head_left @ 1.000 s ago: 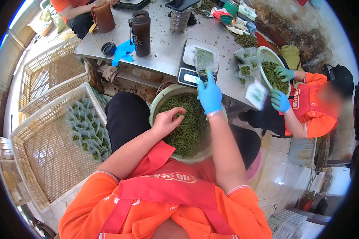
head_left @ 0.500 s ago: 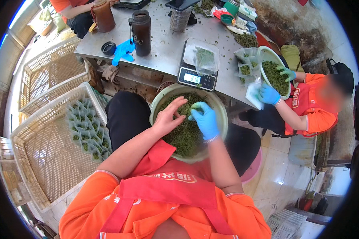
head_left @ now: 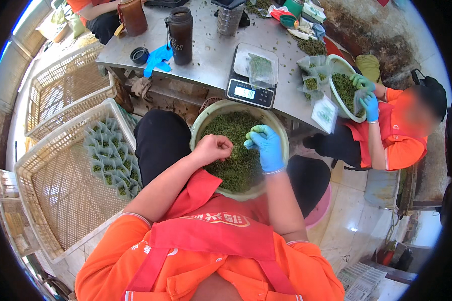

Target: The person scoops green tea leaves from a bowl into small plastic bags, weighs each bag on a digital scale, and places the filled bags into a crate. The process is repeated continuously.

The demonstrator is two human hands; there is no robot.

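A round pale-green basin [head_left: 195, 131] of loose small green leaves [head_left: 231, 176] sits between my knees. Above the leaves, my bare left hand [head_left: 212, 149] has its fingertips pressed together in a pinch; whatever is in them is too small to tell. My right hand [head_left: 267, 148], in a blue glove with green-stained fingertips, is close by on the right, fingers curled in against the thumb, their contents hidden. Just beyond the basin, a digital scale [head_left: 239, 64] on the metal table carries a clear bag [head_left: 261, 69] with some green leaves in it.
At left, a plastic crate [head_left: 60, 200] holds rows of filled clear bags [head_left: 113, 158]; another crate [head_left: 70, 93] lies behind. A dark bottle [head_left: 181, 37] and blue glove [head_left: 158, 59] are on the table [head_left: 206, 70]. At right, a co-worker [head_left: 394, 130] works over another basin [head_left: 335, 100].
My left hand has gone from spread fingers to a pinch, slightly lower. My right hand has shifted a little right. The scale's reading has changed. The co-worker's hands have moved a bag over their basin.
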